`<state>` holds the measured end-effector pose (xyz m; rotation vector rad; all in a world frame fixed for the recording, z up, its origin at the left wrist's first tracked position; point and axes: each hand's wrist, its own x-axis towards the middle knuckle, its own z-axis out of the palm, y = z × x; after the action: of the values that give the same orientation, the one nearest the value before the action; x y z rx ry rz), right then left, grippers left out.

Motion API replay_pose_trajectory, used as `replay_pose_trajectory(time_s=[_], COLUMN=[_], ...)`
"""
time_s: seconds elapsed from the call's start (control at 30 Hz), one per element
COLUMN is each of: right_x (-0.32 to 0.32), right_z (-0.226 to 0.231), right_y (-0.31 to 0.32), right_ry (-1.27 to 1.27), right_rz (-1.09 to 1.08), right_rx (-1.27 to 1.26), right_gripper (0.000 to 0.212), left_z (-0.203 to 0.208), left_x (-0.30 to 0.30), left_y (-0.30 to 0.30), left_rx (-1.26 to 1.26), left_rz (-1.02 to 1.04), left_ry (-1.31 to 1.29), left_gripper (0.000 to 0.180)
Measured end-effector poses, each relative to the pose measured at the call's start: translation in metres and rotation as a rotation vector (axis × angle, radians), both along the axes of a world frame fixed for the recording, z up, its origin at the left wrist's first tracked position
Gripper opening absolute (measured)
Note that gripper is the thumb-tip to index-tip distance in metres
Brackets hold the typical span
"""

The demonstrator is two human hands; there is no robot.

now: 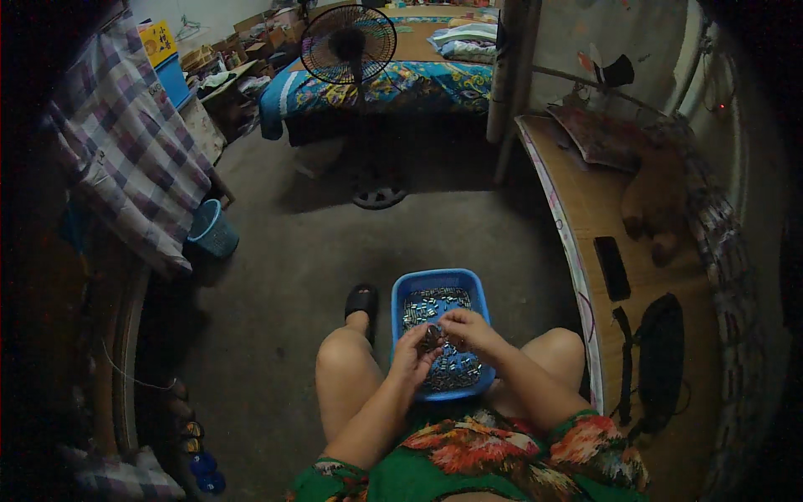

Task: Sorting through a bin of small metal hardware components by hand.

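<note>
Both hands are above a blue plastic basin [396, 314] standing between my knees. Many small, shiny metal pieces [435, 305] lie scattered over its bottom, too small to name. My left hand [410, 356] is closed around a dark, rounded object [431, 337] with a glint on it; its kind cannot be made out. From the right, my right hand [470, 329] comes in close to that object, thumb and fingertips pinched together. Whatever lies between those fingertips is too small to see.
A wooden bench or bed [577, 201] along the right bears a black phone [611, 268] and a dark bag [661, 351]. Ahead stand a fan [349, 46] and a bed with a patterned cover [452, 84]. A blue wastebasket [214, 230] is at the left.
</note>
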<state>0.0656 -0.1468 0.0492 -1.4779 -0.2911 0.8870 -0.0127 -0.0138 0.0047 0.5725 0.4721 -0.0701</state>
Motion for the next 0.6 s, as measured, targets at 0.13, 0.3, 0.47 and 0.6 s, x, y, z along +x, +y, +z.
replay_pose_trajectory(time_s=[0.13, 0.3, 0.47, 0.6], right_x=[0.007, 0.004, 0.007, 0.006], right_z=[-0.009, -0.007, -0.008, -0.011], right_y=[-0.005, -0.002, -0.004, -0.003], right_ry=[0.24, 0.129, 0.183, 0.183], right_rz=[-0.079, -0.04, -0.066, -0.109], right_rx=[0.04, 0.0, 0.009, 0.012], right_gripper=[0.02, 0.015, 0.013, 0.013], left_z=[0.002, -0.005, -0.002, 0.0], left_x=[0.002, 0.002, 0.001, 0.0], left_y=[-0.002, -0.001, -0.002, -0.003], left_rx=[-0.012, -0.013, -0.008, 0.011], left_rz=[0.031, 0.013, 0.009, 0.0], left_ry=[0.014, 0.005, -0.007, 0.042], left_gripper=[0.016, 0.017, 0.017, 0.017])
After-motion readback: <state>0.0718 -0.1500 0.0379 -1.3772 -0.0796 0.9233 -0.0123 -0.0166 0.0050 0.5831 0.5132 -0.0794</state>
